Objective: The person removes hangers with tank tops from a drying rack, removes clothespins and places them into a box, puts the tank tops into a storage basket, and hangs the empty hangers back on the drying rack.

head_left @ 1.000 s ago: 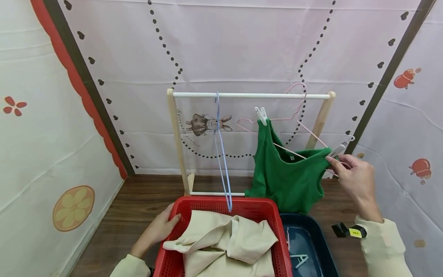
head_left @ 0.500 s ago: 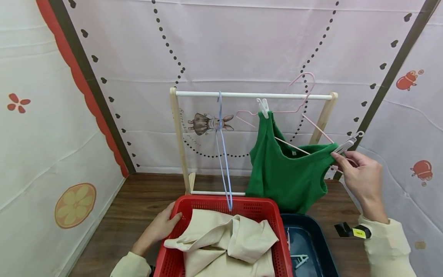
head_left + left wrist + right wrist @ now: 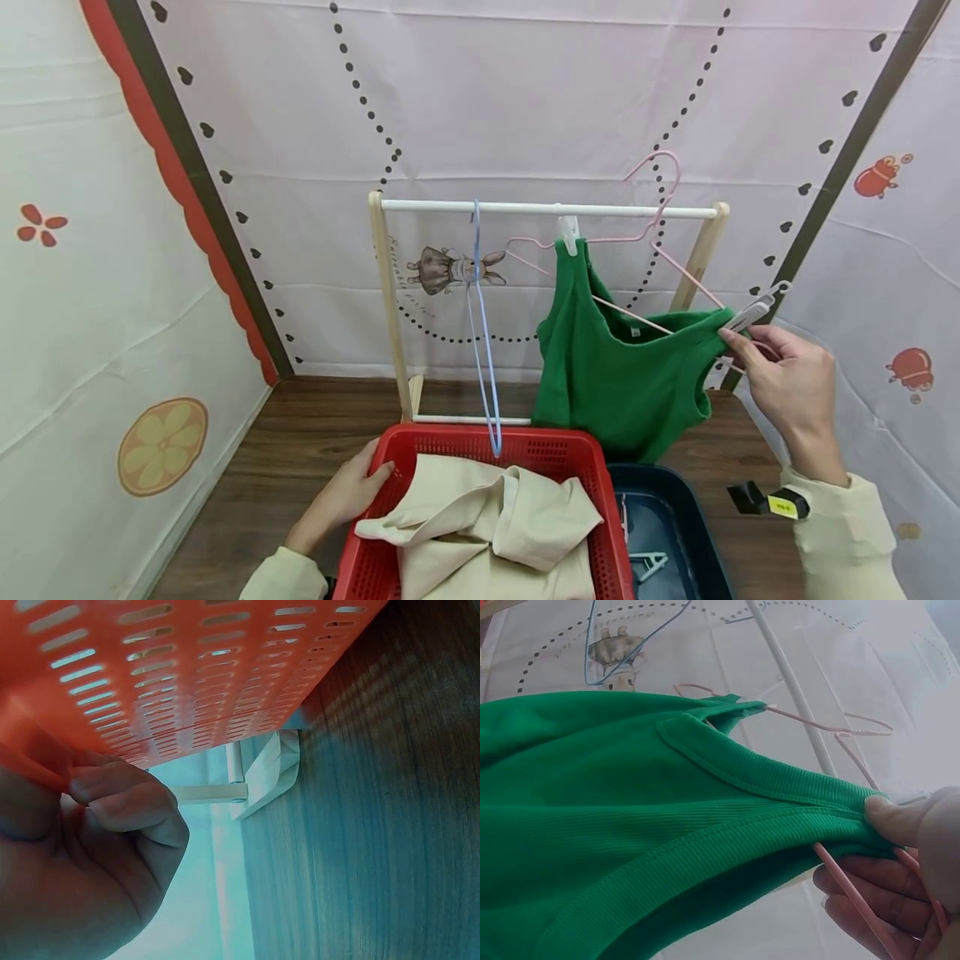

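Observation:
At the right, my right hand [image 3: 793,385] pinches one shoulder strap of a green tank top [image 3: 626,392] between thumb and fingers. In the right wrist view, the end of a pink hanger [image 3: 853,892] comes out of the armhole and passes through my hand. The hanger's hook stands above the white rail [image 3: 600,210] in the head view. A white clothespin [image 3: 570,236] bites the far strap, and another clothespin [image 3: 752,313] sits at the strap I pinch. My left hand [image 3: 347,493] grips the left rim of a red perforated basket [image 3: 217,697].
A cream cloth [image 3: 480,542] lies crumpled in the basket. Blue tray [image 3: 693,533] at its right holds a pale clothespin [image 3: 651,565]. Behind stands a wooden rack [image 3: 386,300], with a blue hanger [image 3: 489,358] hooked over its rail. Fabric walls close in the sides and back.
My right hand has moved up and to the right with the tank top and pink hanger, and the hook has risen above the rail. The left hand stays on the basket.

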`<action>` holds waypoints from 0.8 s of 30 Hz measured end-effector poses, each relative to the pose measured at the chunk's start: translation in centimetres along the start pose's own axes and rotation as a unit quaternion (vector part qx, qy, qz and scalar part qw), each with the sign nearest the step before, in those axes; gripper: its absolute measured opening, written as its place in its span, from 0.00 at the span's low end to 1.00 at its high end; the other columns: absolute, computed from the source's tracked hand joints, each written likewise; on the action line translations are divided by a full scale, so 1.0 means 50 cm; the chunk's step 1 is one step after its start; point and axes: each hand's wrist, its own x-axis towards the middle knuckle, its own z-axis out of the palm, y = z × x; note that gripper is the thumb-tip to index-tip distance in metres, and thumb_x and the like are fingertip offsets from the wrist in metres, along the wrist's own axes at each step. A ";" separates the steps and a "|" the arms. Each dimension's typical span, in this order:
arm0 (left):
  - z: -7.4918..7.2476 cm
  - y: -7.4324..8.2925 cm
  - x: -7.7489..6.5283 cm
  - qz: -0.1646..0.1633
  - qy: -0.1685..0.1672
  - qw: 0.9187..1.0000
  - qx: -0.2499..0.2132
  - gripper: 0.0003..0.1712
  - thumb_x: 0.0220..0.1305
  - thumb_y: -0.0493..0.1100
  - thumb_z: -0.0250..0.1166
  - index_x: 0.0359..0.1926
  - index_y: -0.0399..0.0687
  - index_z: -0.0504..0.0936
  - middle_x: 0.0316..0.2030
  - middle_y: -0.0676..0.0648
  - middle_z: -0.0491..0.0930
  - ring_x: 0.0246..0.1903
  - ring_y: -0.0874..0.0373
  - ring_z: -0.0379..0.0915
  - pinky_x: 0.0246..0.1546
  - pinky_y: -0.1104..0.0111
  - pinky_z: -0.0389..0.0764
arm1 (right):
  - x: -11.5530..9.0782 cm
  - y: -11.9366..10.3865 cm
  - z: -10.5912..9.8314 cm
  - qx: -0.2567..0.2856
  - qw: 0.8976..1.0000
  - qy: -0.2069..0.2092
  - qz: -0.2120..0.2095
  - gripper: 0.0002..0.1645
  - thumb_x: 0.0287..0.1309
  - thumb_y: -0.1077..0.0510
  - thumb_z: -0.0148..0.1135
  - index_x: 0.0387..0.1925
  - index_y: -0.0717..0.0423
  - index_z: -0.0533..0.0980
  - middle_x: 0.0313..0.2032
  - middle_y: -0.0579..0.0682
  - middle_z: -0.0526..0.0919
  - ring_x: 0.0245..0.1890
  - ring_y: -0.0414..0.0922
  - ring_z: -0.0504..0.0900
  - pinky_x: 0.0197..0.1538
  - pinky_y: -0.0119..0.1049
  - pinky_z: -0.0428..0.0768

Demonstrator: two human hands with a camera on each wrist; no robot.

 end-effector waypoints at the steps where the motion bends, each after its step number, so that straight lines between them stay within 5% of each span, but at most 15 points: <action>1: 0.000 0.000 0.000 0.000 0.000 1.000 0.002 0.30 0.71 0.38 0.59 0.70 0.39 0.63 0.49 0.37 0.81 0.39 0.50 0.83 0.35 0.55 0.86 | -0.001 -0.001 -0.001 0.000 1.000 0.000 -0.001 0.13 0.59 0.57 0.71 0.35 0.67 0.85 0.22 0.11 0.72 0.22 0.15 0.74 0.26 0.14 0.69; 24: 0.002 0.001 -0.001 0.001 0.002 1.000 -0.005 0.30 0.71 0.38 0.58 0.70 0.39 0.62 0.48 0.37 0.82 0.38 0.50 0.84 0.33 0.55 0.86 | -0.024 -0.029 -0.029 0.024 0.999 -0.040 -0.027 0.09 0.59 0.60 0.70 0.36 0.64 0.84 0.25 0.16 0.77 0.25 0.19 0.79 0.27 0.18 0.71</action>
